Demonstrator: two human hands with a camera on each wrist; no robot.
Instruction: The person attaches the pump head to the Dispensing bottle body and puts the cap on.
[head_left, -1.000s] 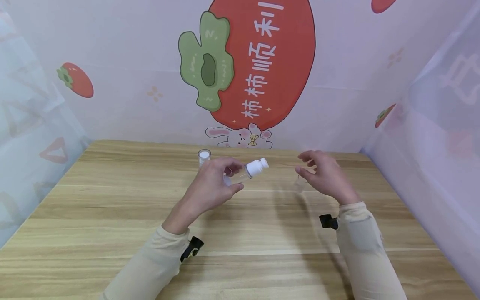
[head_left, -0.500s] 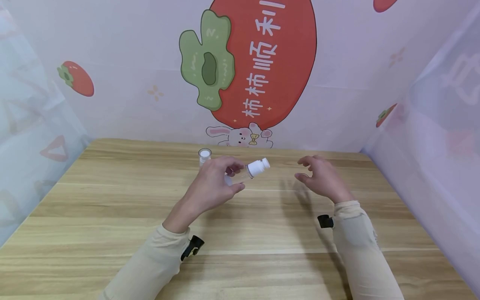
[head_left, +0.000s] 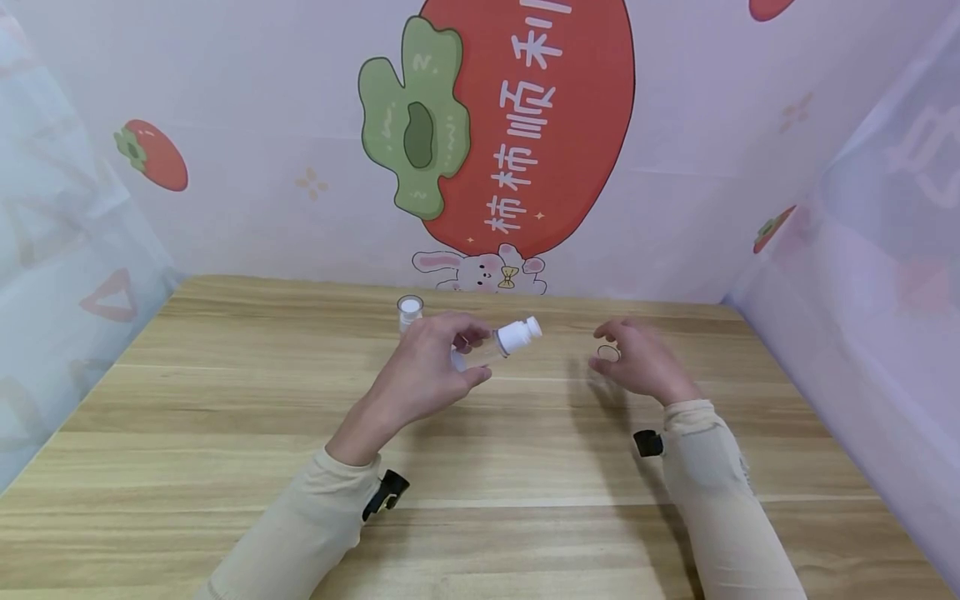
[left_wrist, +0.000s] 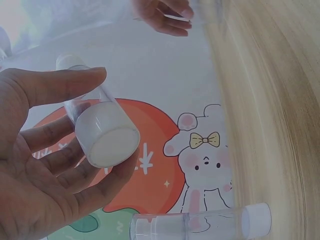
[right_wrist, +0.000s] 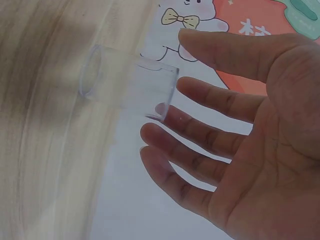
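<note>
My left hand (head_left: 427, 367) holds a clear pump bottle (head_left: 514, 336) with a white collar and top, tilted up to the right above the table. In the left wrist view, the thumb and fingers curl round the bottle (left_wrist: 107, 132), its white base facing the camera. My right hand (head_left: 639, 358) is beside a clear cylindrical cap (right_wrist: 129, 82). The fingers are spread and relaxed, with the thumb apart from the cap. One fingertip overlaps the cap's rim in the right wrist view; I cannot tell whether it touches.
A second clear bottle (head_left: 409, 308) with white inside stands upright behind my left hand. The wooden table (head_left: 495, 533) meets a printed fabric backdrop (head_left: 255, 167) at its far edge. Fabric walls close off both sides.
My right hand has shifted slightly down and left, and its fingers have come off the cap, which now stands on the table. My left hand keeps the bottle almost still.
</note>
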